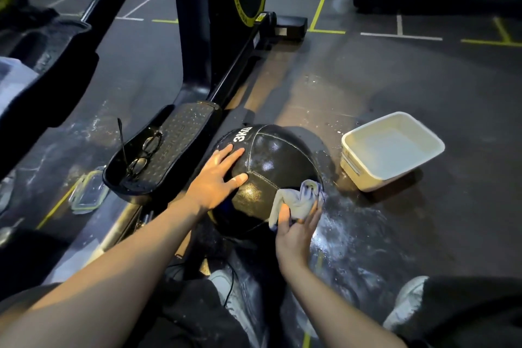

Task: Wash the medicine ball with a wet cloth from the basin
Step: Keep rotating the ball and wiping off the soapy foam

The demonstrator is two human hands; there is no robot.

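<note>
A black medicine ball [271, 161] marked "3KG" rests on the wet floor in front of me, its surface glistening. My left hand [217, 178] lies flat on the ball's left side, fingers spread and straight. My right hand [295, 230] presses a crumpled white-and-blue cloth [299, 200] against the ball's lower right side, thumb and fingers around the cloth. A white rectangular basin [350, 167] holding water stands on the floor to the right of the ball, tilted slightly.
An exercise machine's pedal [180, 133] sits just left of the ball with a pair of glasses [145, 154] lying on it. A clear lid [89, 192] lies on the floor further left. My knees and white shoes [406, 302] are below. The floor around the ball is wet.
</note>
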